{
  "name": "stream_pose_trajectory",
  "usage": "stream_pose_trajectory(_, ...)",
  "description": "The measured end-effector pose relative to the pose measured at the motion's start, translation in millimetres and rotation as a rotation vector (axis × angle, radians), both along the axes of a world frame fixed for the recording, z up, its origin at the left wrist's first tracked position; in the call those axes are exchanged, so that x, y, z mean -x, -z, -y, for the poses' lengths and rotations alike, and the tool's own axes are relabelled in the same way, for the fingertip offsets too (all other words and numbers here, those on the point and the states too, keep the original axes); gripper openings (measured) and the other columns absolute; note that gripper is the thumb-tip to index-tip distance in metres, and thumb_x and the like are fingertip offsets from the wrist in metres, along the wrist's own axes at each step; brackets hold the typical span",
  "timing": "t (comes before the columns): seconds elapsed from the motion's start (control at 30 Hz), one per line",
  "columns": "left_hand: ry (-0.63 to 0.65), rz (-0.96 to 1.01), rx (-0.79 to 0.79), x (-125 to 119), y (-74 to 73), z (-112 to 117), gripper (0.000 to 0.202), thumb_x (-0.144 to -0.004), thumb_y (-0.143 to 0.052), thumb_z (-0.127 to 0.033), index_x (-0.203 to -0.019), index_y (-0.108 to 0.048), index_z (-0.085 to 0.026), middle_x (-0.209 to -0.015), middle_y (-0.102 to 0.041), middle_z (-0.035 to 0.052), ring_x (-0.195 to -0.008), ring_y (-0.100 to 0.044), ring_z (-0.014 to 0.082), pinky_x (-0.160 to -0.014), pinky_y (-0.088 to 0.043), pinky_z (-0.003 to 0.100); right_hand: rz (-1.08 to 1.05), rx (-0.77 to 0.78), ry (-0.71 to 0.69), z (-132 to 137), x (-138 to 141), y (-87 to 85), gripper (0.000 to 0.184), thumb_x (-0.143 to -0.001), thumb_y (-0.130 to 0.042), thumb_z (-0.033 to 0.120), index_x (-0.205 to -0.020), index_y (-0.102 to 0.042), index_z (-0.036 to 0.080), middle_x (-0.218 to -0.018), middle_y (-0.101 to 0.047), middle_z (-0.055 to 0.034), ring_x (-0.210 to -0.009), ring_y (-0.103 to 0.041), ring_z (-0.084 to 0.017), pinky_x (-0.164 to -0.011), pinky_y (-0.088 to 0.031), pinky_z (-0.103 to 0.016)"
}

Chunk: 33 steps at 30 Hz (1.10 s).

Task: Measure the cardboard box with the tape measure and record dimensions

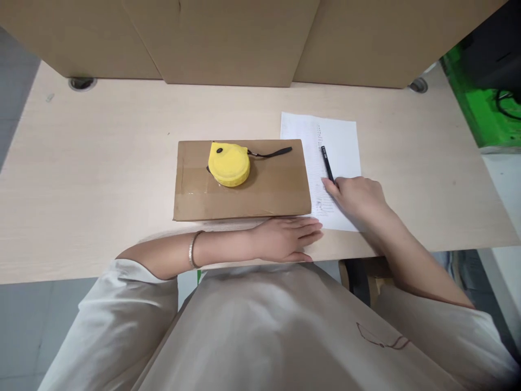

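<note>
My left hand (287, 239) lies flat along the desk's front edge, fingers stretched out to the right. Its upper side is close against the near side of a brown cardboard box (277, 184), and its fingertips reach the lower part of a white sheet of paper (345, 141). On top of the box rests a yellow tape measure (230, 165) with a black wrist strap (277, 153). My right hand (362, 198) is on the sheet with its fingers curled round the lower end of a black pen (327, 163). The pen points away from me; its lower end is hidden by the hand.
Large cardboard panels (228, 43) stand along the back of the light wooden desk (101, 163). Two round cable holes, left (82, 83) and right (418, 85), sit near them. A green surface (468, 108) with a dark object is at the right.
</note>
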<state>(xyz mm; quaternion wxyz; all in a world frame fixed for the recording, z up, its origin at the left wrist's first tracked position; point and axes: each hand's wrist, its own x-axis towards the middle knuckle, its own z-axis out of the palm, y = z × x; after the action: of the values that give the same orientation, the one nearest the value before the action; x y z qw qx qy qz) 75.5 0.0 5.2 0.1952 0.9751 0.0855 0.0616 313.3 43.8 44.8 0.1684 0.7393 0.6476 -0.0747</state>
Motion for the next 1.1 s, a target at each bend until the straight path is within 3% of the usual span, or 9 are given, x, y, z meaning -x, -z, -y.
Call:
stream_pose_trajectory(0.17, 0.128, 0.275, -0.116, 36, -64.4, -7, 0.046, -0.117, -0.04, -0.012, -0.157, -0.063, -0.01, -0.163, -0.065, 0.0095, -0.16, -0.055, 0.0178, -0.135, -0.046, 0.028, 0.134, 0.078, -0.059, 2, 19, -11.4, 0.059, -0.119, -0.034, 0.046, -0.113, -0.08, 0.008, -0.102, -0.081, -0.0261, -0.1, -0.078, -0.041, -0.078, -0.046, -0.042)
stream_pose_trajectory(0.3, -0.16, 0.382, -0.008, 96, -111.5, -15, 0.045, -0.116, -0.045, -0.011, -0.154, -0.065, -0.02, -0.173, -0.054, 0.0038, -0.164, -0.048, 0.017, -0.126, -0.057, 0.023, 0.007, -0.141, -0.05, -7, 30, -30.6, 0.045, -0.115, -0.047, 0.05, -0.116, -0.074, 0.014, -0.107, -0.08, -0.0214, -0.094, -0.076, -0.037, -0.075, -0.045, -0.04)
stream_pose_trajectory(0.37, -0.394, 0.475, -0.011, 128, -117.8, -23, 0.048, -0.113, -0.058, -0.019, -0.159, -0.06, -0.033, -0.17, -0.058, -0.004, -0.151, -0.064, 0.0174, -0.115, -0.067, 0.027, -0.18, -0.294, -0.137, -15, 46, -44.7, 0.035, -0.109, -0.055, 0.047, -0.116, -0.072, 0.017, -0.11, -0.079, -0.0183, -0.093, -0.074, -0.035, -0.075, -0.046, -0.04)
stream_pose_trajectory(0.47, -0.883, 0.775, -0.056, 168, -108.3, -42, 0.046, -0.102, -0.079, -0.024, -0.145, -0.072, -0.041, -0.134, -0.083, -0.008, -0.108, -0.086, 0.0194, -0.077, -0.076, 0.029, -0.476, -0.401, -0.434, -26, 88, -62.9, 0.043, -0.098, -0.07, 0.056, -0.12, -0.069, 0.019, -0.117, -0.076, -0.0167, -0.103, -0.071, -0.035, -0.084, -0.051, -0.043)
stream_pose_trajectory(0.53, -1.086, 0.78, -0.018, 187, -98.5, -57, 0.033, -0.099, -0.083, -0.036, -0.132, -0.08, -0.036, -0.107, -0.088, -0.0063, -0.07, -0.081, 0.0135, -0.051, -0.063, 0.024, -0.556, -0.405, -0.62, -33, 120, -68.3, 0.061, -0.088, -0.08, 0.063, -0.126, -0.068, 0.018, -0.125, -0.073, -0.0186, -0.113, -0.068, -0.039, -0.091, -0.052, -0.047)
stream_pose_trajectory(0.63, -1.316, 0.552, 0.042, 205, -91.3, -73, 0.029, -0.094, -0.084, -0.051, -0.109, -0.085, -0.027, -0.09, -0.086, -0.0029, -0.045, -0.062, 0.0096, -0.046, -0.052, 0.027, -0.528, -0.325, -0.735, -42, 158, -65.8, 0.067, -0.083, -0.086, 0.063, -0.125, -0.066, 0.015, -0.122, -0.072, -0.0201, -0.111, -0.067, -0.04, -0.095, -0.051, -0.049)
stream_pose_trajectory(0.77, -1.499, 0.331, 0.078, 213, -86.2, -78, 0.062, -0.101, -0.064, -0.066, -0.06, -0.071, -0.021, -0.046, -0.061, 0.0009, -0.043, -0.056, 0.0143, -0.052, -0.048, 0.029, -0.528, -0.25, -0.663, -48, 165, -61.0, 0.052, -0.082, -0.086, 0.056, -0.108, -0.064, 0.018, -0.105, -0.072, -0.014, -0.095, -0.068, -0.033, -0.084, -0.051, -0.044)
stream_pose_trajectory(0.93, -1.438, 0.525, 0.351, 203, -49.5, -88, 0.052, -0.104, -0.057, -0.066, -0.114, -0.079, -0.021, -0.09, -0.083, 0.009, -0.076, -0.079, 0.0207, -0.056, -0.054, 0.025, -0.705, -0.32, -0.297, -50, 101, -73.1, 0.051, -0.081, -0.08, 0.067, -0.093, -0.054, 0.025, -0.09, -0.067, -0.0074, -0.078, -0.06, -0.027, -0.072, -0.045, -0.039)
stream_pose_trajectory(1.1, -1.41, 0.801, 0.604, 182, -10.7, -98, 0.042, -0.107, -0.053, -0.053, -0.13, -0.07, -0.022, -0.129, -0.081, 0.0124, -0.113, -0.077, 0.0231, -0.092, -0.065, 0.034, -0.82, -0.316, 0.001, -49, 30, -69.6, 0.052, -0.093, -0.064, 0.076, -0.083, -0.062, 0.025, -0.087, -0.067, -0.0071, -0.083, -0.06, -0.027, -0.081, -0.046, -0.042)
